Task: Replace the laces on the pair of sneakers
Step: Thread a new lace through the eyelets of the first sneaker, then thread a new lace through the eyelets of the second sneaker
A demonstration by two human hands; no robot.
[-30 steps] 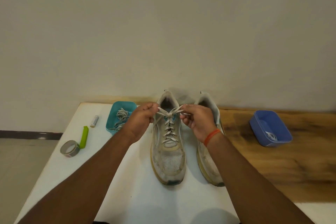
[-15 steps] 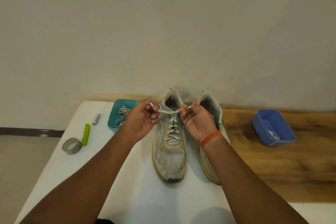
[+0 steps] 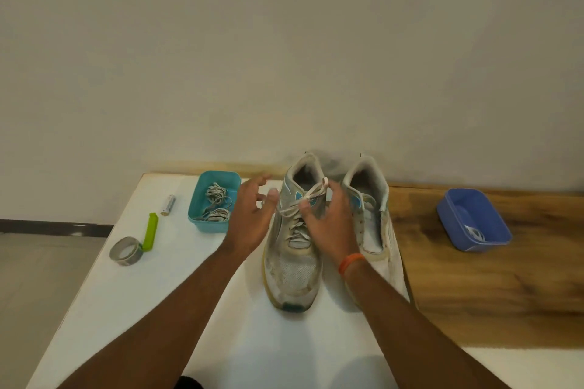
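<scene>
Sneakers side by side on white table, heels to the wall: left sneaker laced, right sneaker unlaced. Lace tied in a bow at the left sneaker's top eyelets. Left hand just left of that shoe, fingers spread and straight, holding nothing. Right hand over the gap between the shoes, fingers relaxed, thumb touching the bow; no clamp visible. Both forearms reach in from the bottom edge. Orange band on right wrist.
</scene>
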